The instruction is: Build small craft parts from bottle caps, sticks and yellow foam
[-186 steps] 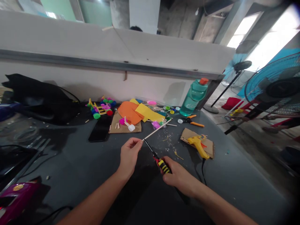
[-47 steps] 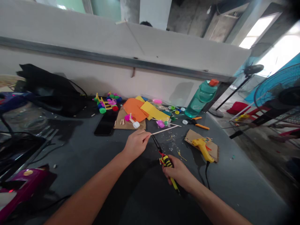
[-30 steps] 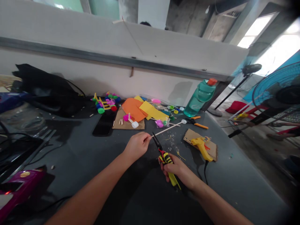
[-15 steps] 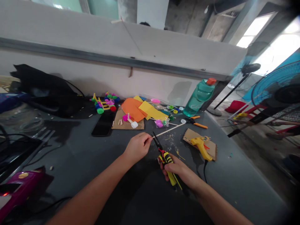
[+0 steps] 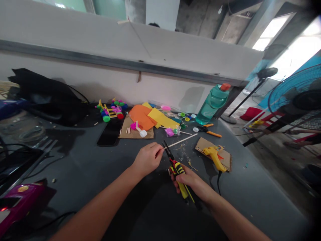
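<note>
My left hand (image 5: pixel 148 158) is closed, pinching the near end of a thin wooden stick (image 5: pixel 183 140) that points away to the right. In my right hand (image 5: pixel 192 182) is a pair of long-nose pliers (image 5: pixel 180 169) with yellow and black handles. Their dark jaws stand slightly apart around the stick, close to my left fingertips; whether they touch it I cannot tell. Beyond the far tip of the stick lies a white bottle cap (image 5: pixel 195 129). Small scraps (image 5: pixel 185 152) are scattered on the dark table (image 5: pixel 100 177) beneath the stick.
A yellow glue gun (image 5: pixel 215 157) rests on cardboard at right, near orange-handled pliers (image 5: pixel 213 134) and a teal bottle (image 5: pixel 209 105). Behind my hands are orange paper (image 5: pixel 140 115), a phone (image 5: pixel 109 134) and small toy cars (image 5: pixel 110 112). A magenta device (image 5: pixel 25 201) sits at left.
The far tip of the stick has dipped slightly toward me, off the white cap. Both hands keep nearly the same place and grip.
</note>
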`<control>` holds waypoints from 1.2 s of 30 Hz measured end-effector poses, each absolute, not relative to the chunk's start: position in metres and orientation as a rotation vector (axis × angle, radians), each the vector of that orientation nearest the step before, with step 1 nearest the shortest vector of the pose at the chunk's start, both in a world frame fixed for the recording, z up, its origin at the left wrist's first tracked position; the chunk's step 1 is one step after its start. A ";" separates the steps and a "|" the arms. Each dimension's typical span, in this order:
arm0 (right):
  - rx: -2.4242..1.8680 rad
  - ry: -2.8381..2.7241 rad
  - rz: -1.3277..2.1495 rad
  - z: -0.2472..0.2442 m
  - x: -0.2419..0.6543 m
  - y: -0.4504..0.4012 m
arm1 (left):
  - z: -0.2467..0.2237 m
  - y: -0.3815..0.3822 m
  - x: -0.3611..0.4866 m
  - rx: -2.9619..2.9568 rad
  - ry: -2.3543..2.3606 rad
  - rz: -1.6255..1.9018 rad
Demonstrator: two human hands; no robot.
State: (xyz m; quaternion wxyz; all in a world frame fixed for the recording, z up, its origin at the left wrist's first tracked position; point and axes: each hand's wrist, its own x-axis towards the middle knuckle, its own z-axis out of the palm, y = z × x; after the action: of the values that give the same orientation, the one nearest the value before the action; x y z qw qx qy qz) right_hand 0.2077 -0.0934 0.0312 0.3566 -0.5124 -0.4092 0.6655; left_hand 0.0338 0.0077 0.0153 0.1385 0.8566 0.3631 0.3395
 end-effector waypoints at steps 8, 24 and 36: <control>-1.354 -1.066 1.699 0.033 0.205 -0.093 | 0.018 0.007 0.034 2.497 1.058 0.942; -1.389 -1.073 1.691 0.032 0.207 -0.092 | 0.018 0.008 0.039 2.519 1.099 0.863; -1.413 -0.943 1.727 0.013 0.213 -0.069 | 0.012 0.017 0.046 2.406 1.159 0.951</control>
State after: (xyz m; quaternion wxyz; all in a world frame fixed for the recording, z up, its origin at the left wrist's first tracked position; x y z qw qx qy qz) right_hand 0.2129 -0.0694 0.0127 0.3517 -0.5460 -0.3643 0.6674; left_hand 0.0456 0.0166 0.0116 0.1528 0.8387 0.4042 0.3315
